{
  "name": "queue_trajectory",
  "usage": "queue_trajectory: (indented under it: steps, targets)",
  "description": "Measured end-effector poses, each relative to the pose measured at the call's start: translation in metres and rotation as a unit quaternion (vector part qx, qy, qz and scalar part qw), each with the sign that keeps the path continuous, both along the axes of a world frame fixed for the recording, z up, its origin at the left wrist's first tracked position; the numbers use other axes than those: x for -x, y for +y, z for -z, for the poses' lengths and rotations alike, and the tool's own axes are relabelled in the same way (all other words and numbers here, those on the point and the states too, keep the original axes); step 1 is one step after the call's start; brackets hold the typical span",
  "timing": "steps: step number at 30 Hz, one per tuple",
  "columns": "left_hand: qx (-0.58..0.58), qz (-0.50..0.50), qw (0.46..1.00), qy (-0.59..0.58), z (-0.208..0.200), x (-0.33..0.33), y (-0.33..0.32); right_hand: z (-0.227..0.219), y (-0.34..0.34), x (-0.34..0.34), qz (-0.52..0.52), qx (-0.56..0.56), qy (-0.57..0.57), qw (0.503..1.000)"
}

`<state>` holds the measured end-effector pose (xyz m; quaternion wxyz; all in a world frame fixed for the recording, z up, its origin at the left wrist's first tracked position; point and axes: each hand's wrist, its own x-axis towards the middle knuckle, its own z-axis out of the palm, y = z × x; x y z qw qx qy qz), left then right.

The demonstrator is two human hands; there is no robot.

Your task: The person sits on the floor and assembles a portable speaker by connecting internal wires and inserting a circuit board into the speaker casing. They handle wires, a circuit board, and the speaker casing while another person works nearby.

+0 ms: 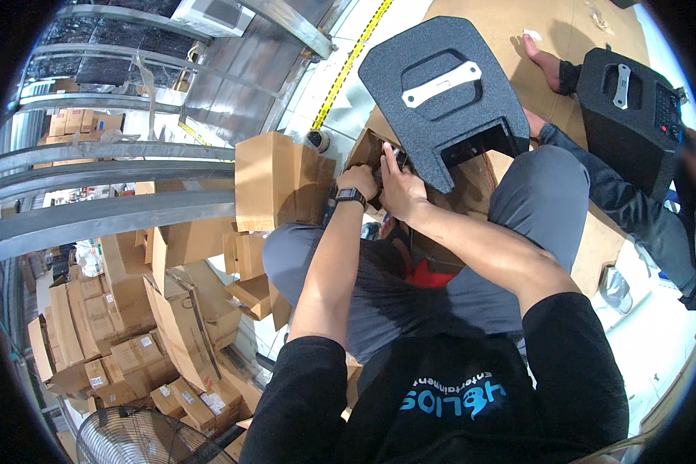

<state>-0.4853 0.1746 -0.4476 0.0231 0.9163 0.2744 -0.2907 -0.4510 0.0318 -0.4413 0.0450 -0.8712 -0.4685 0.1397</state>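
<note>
Between my knees, both hands reach into an open cardboard box (363, 149). My left hand (359, 182), with a watch on its wrist, is closed at the box edge; whatever its fingers grip is hidden. Close beside it is my right hand (401, 188), its forefinger stretched out and the other fingers partly out of sight. It rests near dark items inside the box that I cannot make out. Just beyond my right hand stands a dark grey, felt-covered speaker cabinet (448, 97) with a white handle (442, 84) and a cut-out opening.
At the right a second speaker (630, 116) stands by a seated person in dark trousers (615, 174), whose bare foot (545, 63) lies on flat cardboard (510, 39). Metal rails (108, 213) and piled cartons (124, 356) line my left. A fan (131, 437) stands lower left.
</note>
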Motion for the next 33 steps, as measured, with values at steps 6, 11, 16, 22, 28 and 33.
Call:
queue_trajectory:
  steps: [6,11,16,22,28,33]
  targets:
    - [-0.008,0.048,0.999,0.008,0.008,-0.006,-0.002,-0.021,-0.005,-0.013,0.008,-0.006,0.060,0.998]
    - [-0.038,0.055,0.995,-0.071,0.011,-0.003,0.002,-0.025,-0.001,-0.020,-0.031,0.030,0.066,0.997]
    - [-0.049,0.036,0.990,-0.127,-0.010,-0.002,0.005,-0.028,-0.002,-0.025,0.036,-0.071,0.133,0.988]
    - [-0.074,0.024,0.982,-0.173,-0.045,0.002,0.017,-0.020,-0.003,-0.027,0.020,-0.100,0.143,0.984]
    - [-0.064,0.028,0.912,-0.405,-0.117,0.020,0.040,-0.011,0.001,-0.024,-0.052,-0.062,-0.007,0.997]
    - [-0.125,0.070,0.851,-0.506,-0.209,0.041,0.041,-0.018,0.001,-0.027,-0.186,0.092,-0.280,0.937]
